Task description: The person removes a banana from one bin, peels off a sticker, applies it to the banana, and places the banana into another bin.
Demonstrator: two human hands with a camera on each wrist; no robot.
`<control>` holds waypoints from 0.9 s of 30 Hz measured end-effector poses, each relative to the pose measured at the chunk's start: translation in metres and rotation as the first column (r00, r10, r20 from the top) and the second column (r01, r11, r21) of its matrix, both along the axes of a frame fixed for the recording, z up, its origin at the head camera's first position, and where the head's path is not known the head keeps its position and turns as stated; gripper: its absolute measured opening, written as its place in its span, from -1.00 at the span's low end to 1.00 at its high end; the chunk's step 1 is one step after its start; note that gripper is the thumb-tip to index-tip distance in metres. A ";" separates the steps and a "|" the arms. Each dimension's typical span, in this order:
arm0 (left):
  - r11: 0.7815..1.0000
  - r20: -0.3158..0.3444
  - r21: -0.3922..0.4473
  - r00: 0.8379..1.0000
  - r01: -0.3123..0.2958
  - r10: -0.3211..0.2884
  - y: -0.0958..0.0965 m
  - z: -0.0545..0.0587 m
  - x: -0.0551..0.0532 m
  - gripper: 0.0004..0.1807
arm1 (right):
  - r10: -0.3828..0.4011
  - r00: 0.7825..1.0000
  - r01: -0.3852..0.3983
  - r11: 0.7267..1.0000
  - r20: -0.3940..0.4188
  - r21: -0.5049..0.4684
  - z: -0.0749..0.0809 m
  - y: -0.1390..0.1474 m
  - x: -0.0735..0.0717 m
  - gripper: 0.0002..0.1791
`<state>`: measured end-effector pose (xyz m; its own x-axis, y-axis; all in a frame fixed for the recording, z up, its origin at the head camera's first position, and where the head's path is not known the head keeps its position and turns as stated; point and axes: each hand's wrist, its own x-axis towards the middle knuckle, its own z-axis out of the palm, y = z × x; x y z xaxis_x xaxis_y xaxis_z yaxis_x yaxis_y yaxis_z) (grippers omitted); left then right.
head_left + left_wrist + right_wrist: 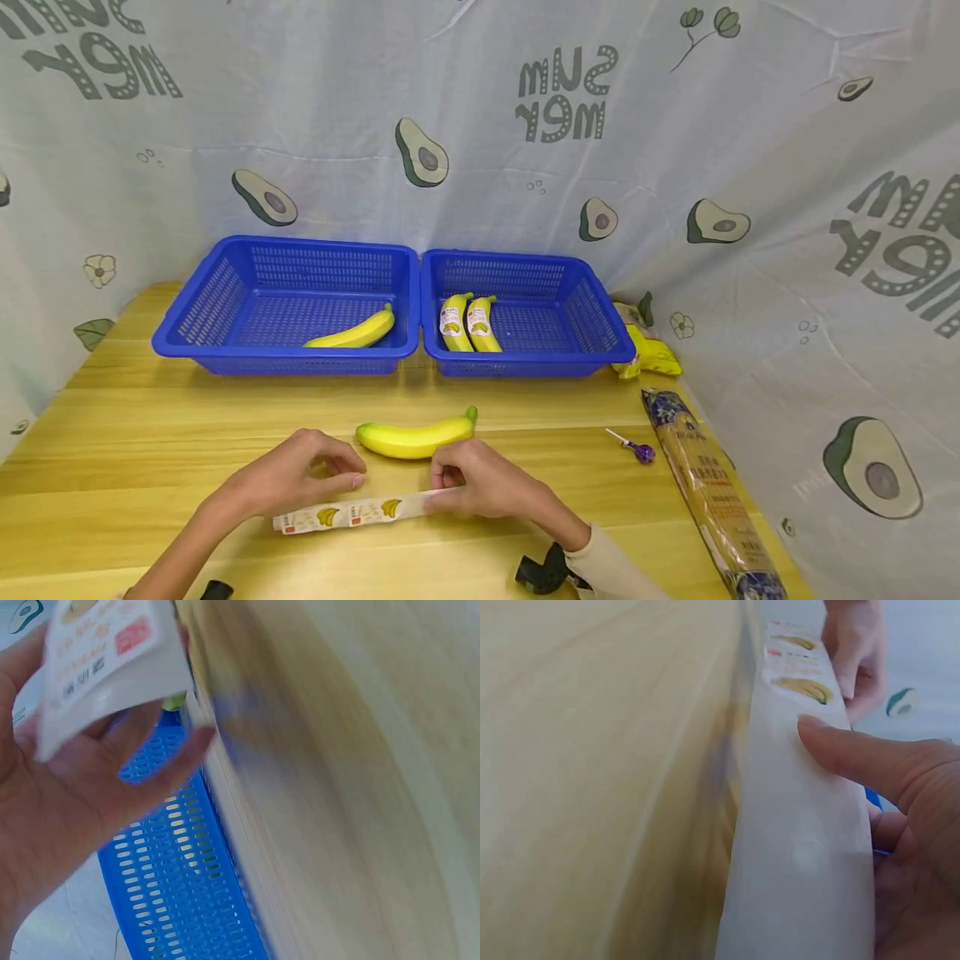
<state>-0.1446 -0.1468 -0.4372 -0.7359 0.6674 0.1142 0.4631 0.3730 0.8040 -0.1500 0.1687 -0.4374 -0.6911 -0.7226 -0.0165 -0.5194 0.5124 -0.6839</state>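
Observation:
A strip of banana stickers [360, 512], white backing with printed labels, is stretched above the near side of the table. My right hand [487, 482] pinches its right part, thumb [832, 746] on the front and fingers behind. At the other end, my left hand [296, 477] is beside the strip, with a gap between thumb and fingertips. In the left wrist view the strip's end [112, 667] overlaps my palm and hides part of the fingers. A yellow banana [412, 439] without a visible label lies just beyond both hands.
Two blue baskets stand at the back: the left basket [285, 352] holds one banana [356, 331], the right basket [525, 358] two labelled bananas [455, 321]. At right lie a lollipop [643, 452], a long spaghetti packet [712, 492] and a yellow packet [652, 354]. A patterned curtain [480, 125] hangs behind.

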 end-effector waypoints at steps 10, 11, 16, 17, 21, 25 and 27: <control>0.987 0.094 0.112 0.987 0.119 -0.130 0.001 0.006 -0.003 -0.84 | 0.000 0.999 0.005 0.995 0.053 -0.096 0.010 0.013 -0.007 -0.93; 0.986 0.100 0.118 0.986 0.118 -0.130 0.001 0.007 -0.003 -0.86 | -0.007 0.998 0.013 0.994 0.060 -0.108 0.010 0.014 -0.007 -0.93; 0.986 0.100 0.129 0.988 0.107 -0.120 0.004 0.009 -0.005 -0.87 | -0.023 0.998 0.029 0.992 0.053 -0.124 0.014 0.019 -0.010 -0.86; 0.987 0.095 0.125 0.989 0.103 -0.116 0.005 0.009 -0.005 -0.86 | -0.019 0.999 0.024 0.992 0.040 -0.122 0.015 0.019 -0.011 -0.84; 0.990 0.079 0.110 0.993 0.084 -0.093 0.011 0.010 -0.005 -0.87 | 0.019 1.000 -0.021 0.994 -0.015 -0.111 0.019 0.019 -0.013 -0.74; 0.993 0.090 0.104 0.994 0.050 -0.060 0.017 0.009 -0.005 -0.88 | 0.060 0.997 -0.067 0.990 -0.052 -0.124 0.023 0.016 -0.013 -0.67; 0.992 0.107 0.119 0.992 0.048 -0.061 0.020 0.009 -0.005 -0.88 | 0.075 0.995 -0.085 0.986 -0.074 -0.145 0.023 0.014 -0.014 -0.67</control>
